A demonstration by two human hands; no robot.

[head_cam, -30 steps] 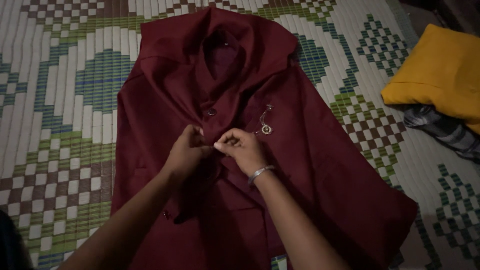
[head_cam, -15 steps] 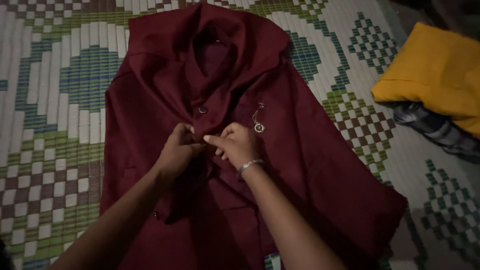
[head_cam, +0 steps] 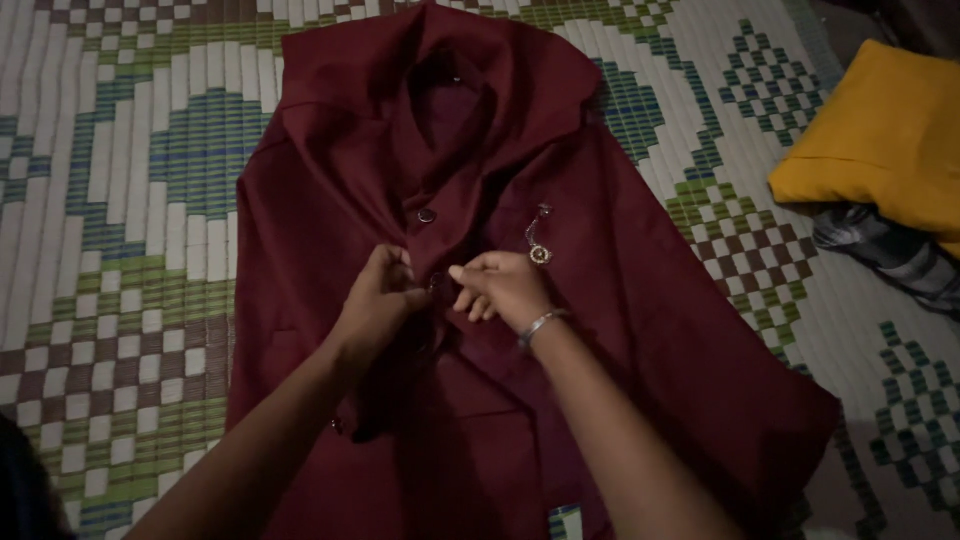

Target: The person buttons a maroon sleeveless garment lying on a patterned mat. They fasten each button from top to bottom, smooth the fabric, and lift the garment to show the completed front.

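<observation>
A dark maroon jacket (head_cam: 640, 330) lies flat, front up, on a woven patterned mat (head_cam: 130, 200). My left hand (head_cam: 377, 300) pinches the left edge of the front opening at mid-chest. My right hand (head_cam: 503, 288), with a silver bangle on the wrist, grips the opposite edge right beside it; a button shows between the two hands. A fastened button (head_cam: 427, 215) sits just above them. A small metal brooch on a chain (head_cam: 540, 253) is pinned to the chest, next to my right hand.
A yellow cushion (head_cam: 880, 140) lies at the right edge over a grey striped cloth (head_cam: 890, 255). The mat with green, brown and white checks spreads on all sides of the jacket. A lower button (head_cam: 337, 426) sits near my left forearm.
My hands stay at the same place on the jacket front; my right hand has drawn slightly away to the right, showing a button between them. The view has shifted a little.
</observation>
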